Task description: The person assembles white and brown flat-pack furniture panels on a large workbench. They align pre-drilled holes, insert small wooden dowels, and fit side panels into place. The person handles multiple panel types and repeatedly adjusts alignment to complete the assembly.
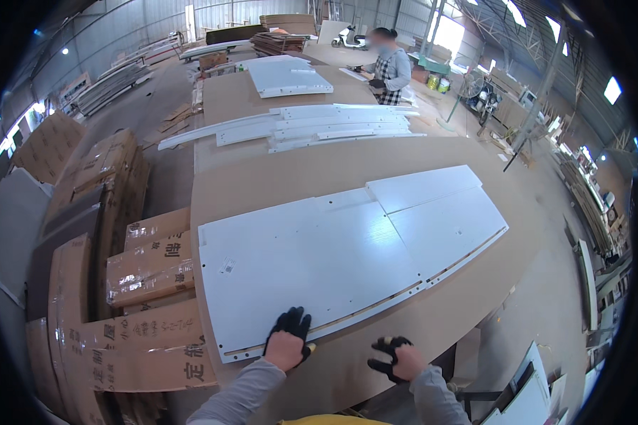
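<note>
In front of me lies a large white panel (298,262) with a slot along its near edge and small dark holes. My left hand (288,340), in a black glove with a bare back, rests on its near edge, fingers stretched flat over the top. Narrower white panels (436,212) adjoin it on the right; they too have a slotted near edge. My right hand (395,359), gloved the same way, hovers apart from the panels over the brown tabletop sheet (468,312). Its fingers are spread, and nothing shows in them.
White strips (319,127) and another white panel (290,76) lie farther up the table. A co-worker (393,67) stands at its far right. Taped cardboard packages (152,276) crowd the left side. White boards (528,389) lean at the lower right.
</note>
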Demonstrator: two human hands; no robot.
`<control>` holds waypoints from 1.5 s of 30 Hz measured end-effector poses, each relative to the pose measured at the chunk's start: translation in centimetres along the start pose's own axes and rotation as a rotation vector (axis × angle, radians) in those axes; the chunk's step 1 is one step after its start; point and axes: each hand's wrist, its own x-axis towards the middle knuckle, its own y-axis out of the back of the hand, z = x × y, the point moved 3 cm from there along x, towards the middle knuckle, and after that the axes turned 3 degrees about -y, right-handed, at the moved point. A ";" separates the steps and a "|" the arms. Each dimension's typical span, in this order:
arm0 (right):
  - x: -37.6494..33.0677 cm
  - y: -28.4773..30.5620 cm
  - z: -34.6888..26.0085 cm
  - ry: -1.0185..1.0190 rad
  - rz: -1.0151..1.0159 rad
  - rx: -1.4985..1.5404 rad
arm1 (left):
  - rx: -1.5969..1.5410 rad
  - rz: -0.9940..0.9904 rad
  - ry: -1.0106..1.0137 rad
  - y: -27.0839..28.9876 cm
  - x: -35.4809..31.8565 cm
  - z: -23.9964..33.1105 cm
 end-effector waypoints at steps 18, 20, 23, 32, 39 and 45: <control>-12.6 -7.5 20.6 -0.960 -0.241 1.442 | 0.113 -0.692 -0.499 -14.4 5.0 19.3; -11.0 -5.6 24.8 -0.984 -0.124 1.444 | 0.165 -0.313 -0.606 -20.0 3.4 17.3; -8.1 -3.2 32.6 -0.566 -0.063 0.984 | 0.183 -0.452 -0.579 -21.0 3.9 17.2; 6.5 19.7 35.3 0.155 0.449 0.161 | 0.051 -0.760 -0.249 -20.4 3.9 18.6; 16.4 25.6 44.5 0.023 0.476 -0.155 | -0.641 -0.096 -0.076 -15.0 20.3 24.8; 19.3 23.9 47.4 -0.092 0.493 -0.091 | -0.587 0.173 -0.061 -13.8 35.9 30.7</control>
